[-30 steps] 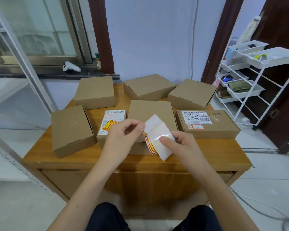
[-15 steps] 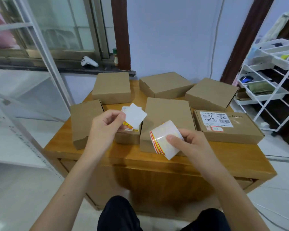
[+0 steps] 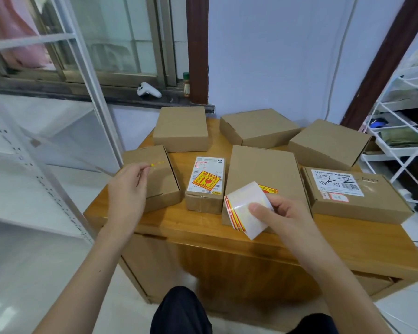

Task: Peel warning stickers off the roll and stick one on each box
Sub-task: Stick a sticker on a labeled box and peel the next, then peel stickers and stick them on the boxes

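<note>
Carrying a peeled warning sticker [image 3: 157,163] edge-on in my left hand [image 3: 128,189], pinched at its near end between thumb and fingertips, right above the plain far-left box [image 3: 152,175]. Next, I reckon, it needs turning flat, glue side down, and pressing onto that lid. My right hand [image 3: 279,214] grips the sticker roll [image 3: 247,208], thumb on its white backing, held over the table's front edge [image 3: 203,231]. Small labelled box [image 3: 206,184] beside it already wears its yellow sticker; three back boxes look bare.
</note>
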Tool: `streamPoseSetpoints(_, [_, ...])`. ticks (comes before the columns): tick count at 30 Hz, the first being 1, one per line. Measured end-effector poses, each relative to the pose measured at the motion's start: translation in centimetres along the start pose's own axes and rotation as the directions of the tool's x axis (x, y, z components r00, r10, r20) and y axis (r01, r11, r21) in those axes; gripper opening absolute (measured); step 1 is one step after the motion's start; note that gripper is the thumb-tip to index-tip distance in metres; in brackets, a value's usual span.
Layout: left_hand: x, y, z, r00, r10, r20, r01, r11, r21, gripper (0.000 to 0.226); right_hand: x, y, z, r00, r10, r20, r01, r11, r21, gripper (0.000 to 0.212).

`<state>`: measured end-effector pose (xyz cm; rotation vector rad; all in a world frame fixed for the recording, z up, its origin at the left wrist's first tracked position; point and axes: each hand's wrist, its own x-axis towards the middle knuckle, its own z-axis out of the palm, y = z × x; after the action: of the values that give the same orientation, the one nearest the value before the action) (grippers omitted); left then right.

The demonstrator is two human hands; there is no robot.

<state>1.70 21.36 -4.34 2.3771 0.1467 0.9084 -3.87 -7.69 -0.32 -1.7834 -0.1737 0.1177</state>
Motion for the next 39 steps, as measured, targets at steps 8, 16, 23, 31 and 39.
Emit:
streamPoseSetpoints(8, [-1.7,-2.0,0.8,0.989,0.060,0.137,-0.078,0.988,0.133,0.017,0.4,0.1,0.1,1.000,-0.015,0.012,0.015,1.000,-0.007,0.015])
streamPoseSetpoints(16, [-1.5,-1.4,0.7,0.952,-0.041,0.302,-0.053,0.954,0.297,0.033,0.2,0.2,-0.2,1.000,-0.011,-0.005,0.011,0.999,0.032,0.014])
streamPoseSetpoints(23, [-1.5,0.4,0.7,0.889,-0.144,0.435,-0.120,0.843,0.524,0.045,-0.1,0.4,-0.8,1.000,-0.018,-0.017,0.019,0.997,0.068,0.016])
streamPoseSetpoints(31, [-5.3,12.0,-0.3,0.831,-0.008,0.556,0.286,0.864,-0.414,0.041,-0.8,0.7,-1.9,0.998,-0.056,-0.018,0.057,0.994,0.096,0.029])
streamPoseSetpoints(39, [-7.3,16.3,1.9,0.882,-0.031,0.470,0.286,0.828,-0.482,0.044,-2.3,-0.1,-3.6,0.984,-0.171,-0.050,0.176,0.976,0.128,0.044])
